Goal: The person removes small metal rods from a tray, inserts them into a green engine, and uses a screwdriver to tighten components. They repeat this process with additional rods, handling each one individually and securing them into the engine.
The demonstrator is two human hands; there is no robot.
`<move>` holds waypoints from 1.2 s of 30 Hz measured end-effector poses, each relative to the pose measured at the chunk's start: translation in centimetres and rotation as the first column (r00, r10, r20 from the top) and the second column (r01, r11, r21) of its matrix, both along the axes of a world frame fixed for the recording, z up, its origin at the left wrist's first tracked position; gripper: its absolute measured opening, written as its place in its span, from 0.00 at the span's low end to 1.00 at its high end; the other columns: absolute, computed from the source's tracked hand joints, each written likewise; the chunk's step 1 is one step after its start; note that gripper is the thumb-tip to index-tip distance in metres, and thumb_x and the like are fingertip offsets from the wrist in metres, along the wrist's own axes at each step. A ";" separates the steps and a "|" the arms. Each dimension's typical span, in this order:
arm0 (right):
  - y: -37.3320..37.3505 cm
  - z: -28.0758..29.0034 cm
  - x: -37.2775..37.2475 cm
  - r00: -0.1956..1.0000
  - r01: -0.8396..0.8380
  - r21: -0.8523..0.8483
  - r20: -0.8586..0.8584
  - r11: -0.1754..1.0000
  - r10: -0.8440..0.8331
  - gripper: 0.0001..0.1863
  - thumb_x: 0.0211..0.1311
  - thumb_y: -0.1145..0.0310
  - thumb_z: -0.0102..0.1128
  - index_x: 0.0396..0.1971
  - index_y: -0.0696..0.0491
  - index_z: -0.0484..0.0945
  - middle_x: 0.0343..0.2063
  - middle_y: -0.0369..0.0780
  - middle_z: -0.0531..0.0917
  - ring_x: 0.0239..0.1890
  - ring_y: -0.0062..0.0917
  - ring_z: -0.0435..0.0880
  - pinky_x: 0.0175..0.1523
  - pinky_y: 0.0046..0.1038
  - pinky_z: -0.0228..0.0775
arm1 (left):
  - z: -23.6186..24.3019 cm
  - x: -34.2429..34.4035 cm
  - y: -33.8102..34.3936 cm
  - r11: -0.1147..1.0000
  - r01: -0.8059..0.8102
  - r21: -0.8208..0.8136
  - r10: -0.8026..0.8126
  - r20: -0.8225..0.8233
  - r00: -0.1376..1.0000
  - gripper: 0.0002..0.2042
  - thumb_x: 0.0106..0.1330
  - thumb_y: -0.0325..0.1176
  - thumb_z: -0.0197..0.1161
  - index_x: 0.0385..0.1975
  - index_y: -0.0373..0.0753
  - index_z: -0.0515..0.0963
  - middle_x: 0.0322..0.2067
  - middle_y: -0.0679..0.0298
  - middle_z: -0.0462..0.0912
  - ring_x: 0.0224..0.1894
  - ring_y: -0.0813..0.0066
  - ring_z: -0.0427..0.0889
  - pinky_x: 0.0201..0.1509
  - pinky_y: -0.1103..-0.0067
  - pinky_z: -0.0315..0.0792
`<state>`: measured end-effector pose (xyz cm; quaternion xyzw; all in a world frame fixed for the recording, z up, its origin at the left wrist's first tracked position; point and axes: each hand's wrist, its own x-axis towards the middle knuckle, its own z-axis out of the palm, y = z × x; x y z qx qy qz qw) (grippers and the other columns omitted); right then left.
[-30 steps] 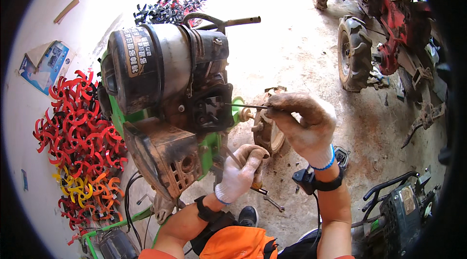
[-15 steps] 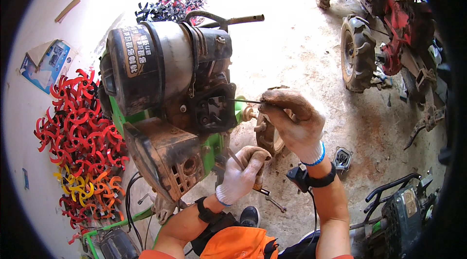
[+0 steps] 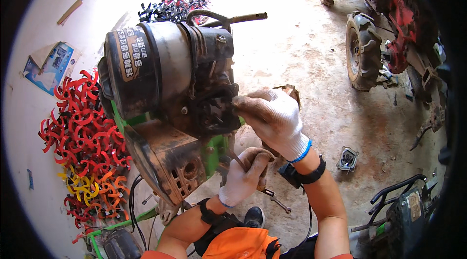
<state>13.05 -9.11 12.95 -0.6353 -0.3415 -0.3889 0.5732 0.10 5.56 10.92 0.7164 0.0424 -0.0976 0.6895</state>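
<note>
A greasy engine (image 3: 177, 59) with a black cylindrical housing stands on a green frame, in front of me and to the left. My right hand (image 3: 275, 120), in a soiled white glove, is closed in a pinch at the right edge of the engine's open dark recess (image 3: 214, 113). The thin rod it held is now hidden by the fingers and the recess. Lower down, my left hand (image 3: 245, 176), also gloved, is closed around a slim dark metal bar (image 3: 237, 160) that sticks up out of the fist. The bar's other end cannot be told.
Below the left hand, a wrench (image 3: 280, 204) lies on the floor. A small metal cover (image 3: 348, 159) with loose parts lies to the right. Red curved blades (image 3: 85, 123) are heaped at left. A muddy wheeled machine (image 3: 364, 52) stands far right, another machine (image 3: 406, 210) near right.
My right hand has moved left with the thin rod, up to the engine's recess, and the rod has gone out of sight. The left hand keeps its grip on the bar.
</note>
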 end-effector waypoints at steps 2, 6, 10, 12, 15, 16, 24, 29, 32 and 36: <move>0.7 0.0 0.5 0.999 0.041 -0.055 -0.027 0.998 -0.043 0.16 0.57 0.77 0.80 0.47 0.51 0.93 0.39 0.43 0.91 0.35 0.36 0.92 0.38 0.32 0.83 | 0.0 -0.1 0.1 0.999 0.010 0.033 -0.010 0.009 1.000 0.11 0.87 0.38 0.62 0.53 0.35 0.83 0.27 0.72 0.79 0.21 0.87 0.76 0.24 0.82 0.70; 1.3 0.2 0.7 0.996 0.093 -0.087 -0.002 0.992 -0.093 0.17 0.57 0.77 0.81 0.47 0.50 0.93 0.37 0.42 0.90 0.33 0.35 0.91 0.37 0.33 0.82 | 0.0 -0.1 0.3 0.999 -0.012 0.042 0.013 -0.028 1.000 0.11 0.87 0.38 0.62 0.52 0.35 0.83 0.27 0.72 0.79 0.21 0.86 0.76 0.24 0.82 0.70; -0.1 0.0 0.2 0.957 -0.096 0.072 -0.267 0.993 0.112 0.13 0.61 0.71 0.82 0.45 0.49 0.91 0.36 0.40 0.90 0.33 0.32 0.90 0.37 0.32 0.82 | 0.2 0.1 0.6 1.000 0.000 0.028 0.001 -0.029 1.000 0.11 0.86 0.38 0.62 0.51 0.35 0.83 0.27 0.72 0.79 0.21 0.86 0.76 0.24 0.81 0.70; -0.3 -0.1 0.2 0.912 -0.158 0.151 -0.356 0.976 0.203 0.13 0.61 0.72 0.83 0.45 0.51 0.91 0.37 0.41 0.91 0.33 0.29 0.90 0.39 0.30 0.82 | 0.2 0.2 0.6 1.000 0.011 0.016 -0.011 -0.023 1.000 0.11 0.86 0.37 0.62 0.51 0.35 0.83 0.27 0.72 0.79 0.21 0.87 0.76 0.24 0.82 0.69; 0.0 -0.2 0.4 0.931 -0.159 0.190 -0.298 0.969 0.211 0.11 0.62 0.73 0.81 0.44 0.51 0.91 0.36 0.41 0.91 0.36 0.33 0.91 0.41 0.33 0.82 | 0.1 0.3 0.5 1.000 0.017 -0.005 -0.017 -0.032 0.999 0.11 0.86 0.37 0.62 0.52 0.35 0.82 0.27 0.72 0.79 0.21 0.87 0.76 0.24 0.82 0.69; 0.1 -0.2 0.4 0.948 -0.128 0.146 -0.273 0.981 0.164 0.11 0.62 0.73 0.81 0.43 0.51 0.91 0.36 0.41 0.91 0.36 0.34 0.91 0.41 0.33 0.82 | 0.1 0.2 0.4 1.000 0.011 0.000 -0.011 -0.045 0.999 0.11 0.86 0.37 0.62 0.52 0.35 0.82 0.27 0.72 0.79 0.21 0.87 0.75 0.24 0.82 0.68; 1.7 0.6 0.8 0.968 -0.017 0.029 -0.251 0.999 0.024 0.08 0.62 0.75 0.81 0.40 0.55 0.92 0.33 0.41 0.91 0.31 0.28 0.88 0.38 0.28 0.79 | 0.2 0.1 0.7 0.999 0.005 0.033 -0.004 -0.054 0.999 0.11 0.87 0.37 0.61 0.52 0.35 0.82 0.27 0.72 0.78 0.22 0.86 0.75 0.24 0.82 0.68; 1.0 1.0 0.7 0.971 0.003 -0.026 -0.239 1.000 -0.009 0.09 0.63 0.73 0.81 0.41 0.54 0.92 0.35 0.41 0.91 0.30 0.27 0.88 0.38 0.27 0.80 | 0.1 0.3 0.7 0.999 0.016 0.038 -0.013 -0.080 0.997 0.11 0.87 0.37 0.61 0.52 0.35 0.82 0.27 0.72 0.78 0.23 0.87 0.76 0.25 0.82 0.69; 0.5 1.3 0.2 0.956 -0.039 -0.021 -0.291 0.999 0.031 0.09 0.63 0.73 0.81 0.42 0.54 0.92 0.35 0.41 0.91 0.31 0.27 0.88 0.38 0.28 0.80 | 0.1 0.4 0.6 0.999 0.008 0.050 -0.006 -0.038 0.999 0.11 0.86 0.37 0.62 0.52 0.35 0.83 0.28 0.73 0.79 0.23 0.88 0.76 0.26 0.83 0.69; 0.7 1.6 -0.2 0.953 -0.071 0.023 -0.295 0.997 0.075 0.09 0.63 0.69 0.80 0.42 0.51 0.91 0.36 0.42 0.90 0.36 0.37 0.90 0.42 0.36 0.82 | 0.2 0.2 0.6 1.000 -0.008 0.006 0.008 -0.052 0.999 0.11 0.86 0.36 0.62 0.51 0.35 0.84 0.28 0.73 0.79 0.24 0.88 0.76 0.27 0.84 0.68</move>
